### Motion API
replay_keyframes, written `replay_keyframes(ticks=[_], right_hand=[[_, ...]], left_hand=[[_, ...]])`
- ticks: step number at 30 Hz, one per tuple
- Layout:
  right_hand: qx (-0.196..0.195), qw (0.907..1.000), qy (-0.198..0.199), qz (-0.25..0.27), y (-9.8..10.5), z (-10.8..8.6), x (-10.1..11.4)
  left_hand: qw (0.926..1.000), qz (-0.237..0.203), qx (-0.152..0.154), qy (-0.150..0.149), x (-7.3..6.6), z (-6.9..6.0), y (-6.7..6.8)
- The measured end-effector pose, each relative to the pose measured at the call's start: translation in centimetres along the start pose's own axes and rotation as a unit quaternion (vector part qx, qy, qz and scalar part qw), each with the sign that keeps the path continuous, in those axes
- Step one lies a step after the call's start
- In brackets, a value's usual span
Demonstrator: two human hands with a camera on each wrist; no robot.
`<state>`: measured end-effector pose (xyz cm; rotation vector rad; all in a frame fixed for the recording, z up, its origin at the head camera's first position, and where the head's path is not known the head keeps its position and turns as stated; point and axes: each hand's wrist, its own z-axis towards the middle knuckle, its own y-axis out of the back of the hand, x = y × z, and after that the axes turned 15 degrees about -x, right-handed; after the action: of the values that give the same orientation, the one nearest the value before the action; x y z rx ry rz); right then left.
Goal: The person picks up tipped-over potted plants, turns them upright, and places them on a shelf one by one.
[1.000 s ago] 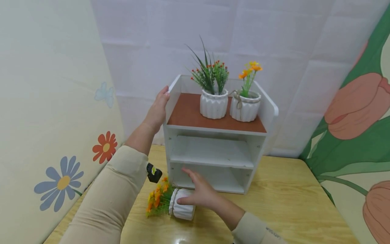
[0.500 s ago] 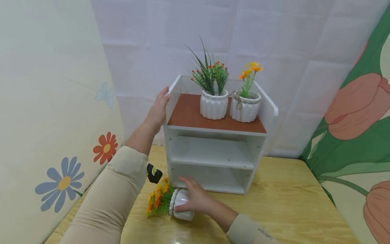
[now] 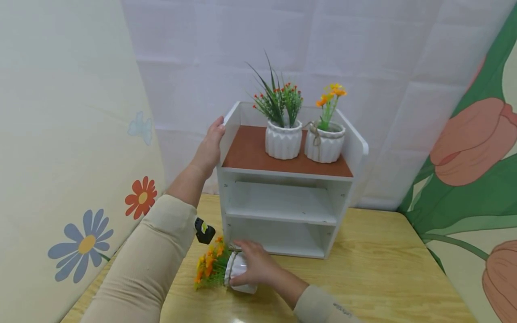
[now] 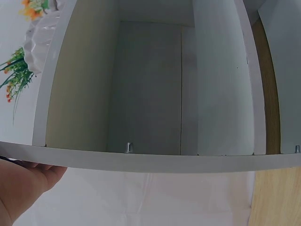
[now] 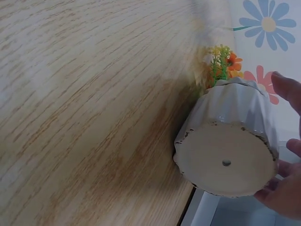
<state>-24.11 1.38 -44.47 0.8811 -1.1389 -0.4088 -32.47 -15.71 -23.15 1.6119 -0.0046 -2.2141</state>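
Observation:
My left hand (image 3: pixel 207 150) rests against the outer left side of a small white shelf unit (image 3: pixel 278 218), fingers extended along the panel near its top. In the left wrist view its fingers (image 4: pixel 49 173) lie on the outside of that panel. A white fluted flowerpot (image 3: pixel 237 265) with orange artificial flowers (image 3: pixel 209 264) lies on its side on the table before the unit. My right hand (image 3: pixel 258 264) curls round it, thumb on the near side, fingers on the far side. The right wrist view shows the pot's round base (image 5: pixel 221 150), which has a small hole.
On the unit's brown top stand a pot (image 3: pixel 283 141) with grass and red blooms, and a twine-tied pot (image 3: pixel 325 143) with orange flowers. A small black object (image 3: pixel 204 231) shows beside the left sleeve. The wooden table (image 3: pixel 375 269) extends right.
My right hand has moved leftward over the lying flowerpot and its fingers have come in round it. The pot has hardly moved. My left hand stays on the shelf unit.

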Motion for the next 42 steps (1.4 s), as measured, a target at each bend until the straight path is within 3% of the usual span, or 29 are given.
replay_keyframes(ticks=[9, 17, 29, 35, 42], right_hand=[[0.006, 0.9978, 0.037, -0.055, -0.9, 0.3, -0.2], [0.004, 0.9941, 0.039, -0.101, -1.5, 0.2, 0.0], [-0.009, 0.9788, 0.061, -0.195, -2.2, 0.0, 0.0], [-0.011, 0.9777, 0.062, -0.2, -2.4, 0.1, -0.1], [-0.004, 0.9857, 0.055, -0.159, -2.1, -0.2, -0.4]], left_hand=[[1.0, -0.002, 0.0, -0.004, 0.2, 0.2, -0.1], [1.0, -0.002, -0.002, -0.004, 0.2, 0.2, -0.2], [1.0, 0.002, 0.0, 0.0, 0.1, 0.2, -0.1], [1.0, -0.001, -0.001, 0.0, 0.2, 0.2, -0.1], [1.0, -0.002, 0.0, -0.002, 0.1, 0.2, -0.1]])
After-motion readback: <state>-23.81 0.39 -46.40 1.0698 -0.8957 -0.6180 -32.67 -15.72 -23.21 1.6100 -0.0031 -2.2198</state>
